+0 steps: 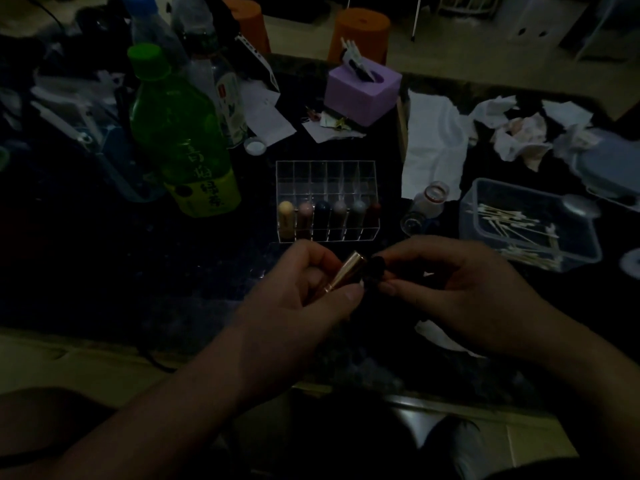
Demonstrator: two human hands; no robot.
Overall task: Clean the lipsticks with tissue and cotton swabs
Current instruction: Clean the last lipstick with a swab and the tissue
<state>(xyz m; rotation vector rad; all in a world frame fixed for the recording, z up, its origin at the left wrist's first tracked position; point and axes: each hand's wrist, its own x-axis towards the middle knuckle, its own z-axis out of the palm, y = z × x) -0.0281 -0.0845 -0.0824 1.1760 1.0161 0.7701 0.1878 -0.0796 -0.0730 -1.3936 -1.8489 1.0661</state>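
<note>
Item 1: lipstick (346, 271), gold-tone tube, tilted w/ upper end pointing up-right, held over the near edge of the dark table (138, 271). The left hand (311, 289) grips it, thumb across the lower barrel and fingers curled behind. Item 2: dark lump (372, 271) at the tube's upper end, touching it. The right hand (460, 289) pinches it btwn thumb and fingertips; too dim to tell what the lump is. Item 3: white scrap (436, 336) on the table under the right hand. Item 4: clear acrylic organizer (325, 174), just beyond the hands, multi-compartment; front row holds six lipsticks (338, 216) upright, caps in cream, pink, dark, grey and red tones, back rows unfilled. Item 5: small glass bottle (429, 202), right of the organizer, lying tilted. Item 6: clear plastic tub (465, 220), right of the bottle, w/ loose cotton swabs (512, 223) inside. Item 7: flat white tissue sheet (433, 143), behind the bottle. Item 8: crumpled tissues (519, 133), far right, some w/ pinkish stains. Item 9: purple tissue box (363, 95), behind the organizer. Item 10: green bottle (176, 133), upright, left of the organizer, green cap on. Item 11: white cap (255, 146), btwn the green bottle and the organizer's back. Item 12: two orange stools (360, 32), on the floor beyond the table.
</note>
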